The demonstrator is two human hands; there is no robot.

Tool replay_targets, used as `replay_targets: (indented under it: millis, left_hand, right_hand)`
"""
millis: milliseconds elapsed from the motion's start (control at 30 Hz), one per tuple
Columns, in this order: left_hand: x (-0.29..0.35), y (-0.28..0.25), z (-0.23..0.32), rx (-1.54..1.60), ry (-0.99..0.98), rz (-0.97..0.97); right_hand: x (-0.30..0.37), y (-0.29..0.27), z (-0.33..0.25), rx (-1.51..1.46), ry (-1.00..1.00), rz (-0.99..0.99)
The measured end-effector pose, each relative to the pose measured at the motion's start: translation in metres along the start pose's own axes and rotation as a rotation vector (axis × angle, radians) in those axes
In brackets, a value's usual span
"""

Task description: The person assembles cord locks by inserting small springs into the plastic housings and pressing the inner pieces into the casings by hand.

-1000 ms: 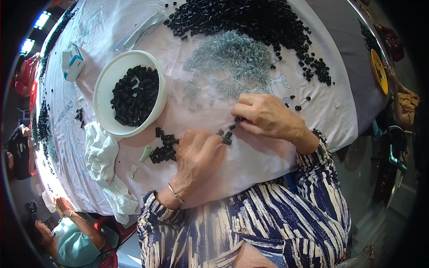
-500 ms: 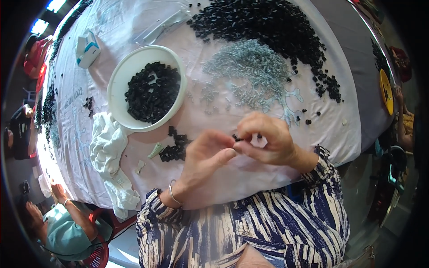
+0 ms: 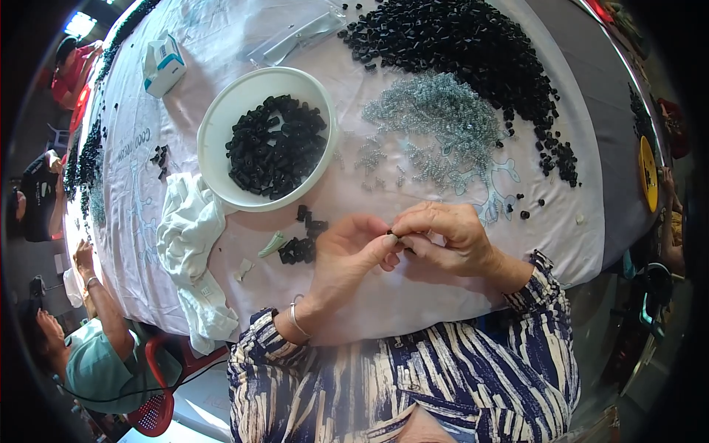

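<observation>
My left hand (image 3: 351, 249) and my right hand (image 3: 449, 240) meet over the near middle of the cloth. Their fingertips pinch one small black plastic piece (image 3: 391, 233), mostly hidden between them. Behind my hands spreads a heap of tiny metal springs (image 3: 443, 122). Beyond it lies a large heap of small black plastic parts (image 3: 473, 48). To the left, a white bowl (image 3: 209, 166) holds many black pieces (image 3: 269, 148). Close beside my left hand is a small cluster of black pieces (image 3: 297, 251).
A crumpled white cloth (image 3: 188, 236) lies left of the bowl, near a pale green scrap (image 3: 272, 244). Farther back are a blue-and-white box (image 3: 163, 65) and a clear plastic bag (image 3: 299, 37). Another person (image 3: 103, 347) sits at the left edge; a yellow tray (image 3: 648, 173) is at far right.
My hands have come closer, and the fingertips of both now meet on the small black piece. The whole view has shifted slightly, with the bowl appearing farther right.
</observation>
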State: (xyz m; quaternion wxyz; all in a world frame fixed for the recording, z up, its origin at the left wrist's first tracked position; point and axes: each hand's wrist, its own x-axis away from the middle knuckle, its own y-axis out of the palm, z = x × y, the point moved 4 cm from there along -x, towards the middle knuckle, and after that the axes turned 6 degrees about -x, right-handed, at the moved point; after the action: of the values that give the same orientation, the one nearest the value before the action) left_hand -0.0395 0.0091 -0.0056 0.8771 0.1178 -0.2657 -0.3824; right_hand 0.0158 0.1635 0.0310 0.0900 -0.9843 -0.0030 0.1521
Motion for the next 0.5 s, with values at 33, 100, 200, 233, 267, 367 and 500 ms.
replay_targets:
  millis: [33, 100, 200, 233, 267, 367, 500]
  left_hand:
    - [0.0, -0.001, 0.0, -0.023, 0.026, 0.017]
    - [0.0, -0.003, 0.001, -0.045, 0.052, 0.032]
    - [0.001, -0.004, 0.002, -0.139, 0.035, 0.014]
    - [0.001, -0.003, 0.002, -0.108, 0.039, 0.028]
    - [0.0, -0.003, 0.003, -0.078, 0.044, 0.042]
    - [-0.002, 0.001, 0.005, 0.022, 0.011, 0.017]
    - [-0.004, -0.002, 0.003, -0.027, -0.054, -0.014]
  right_hand:
    - [-0.001, 0.001, 0.001, 0.03, -0.032, -0.009]
    - [-0.003, 0.001, 0.0, 0.062, -0.063, -0.019]
    - [-0.009, -0.009, 0.0, 0.404, -0.173, 0.179]
    - [-0.014, -0.015, 0.004, 0.568, -0.219, 0.251]
    - [-0.019, -0.019, 0.008, 0.654, -0.24, 0.259]
    - [-0.031, -0.02, 0.017, 0.779, -0.192, 0.197]
    - [-0.04, -0.017, 0.031, 0.972, -0.032, 0.014]
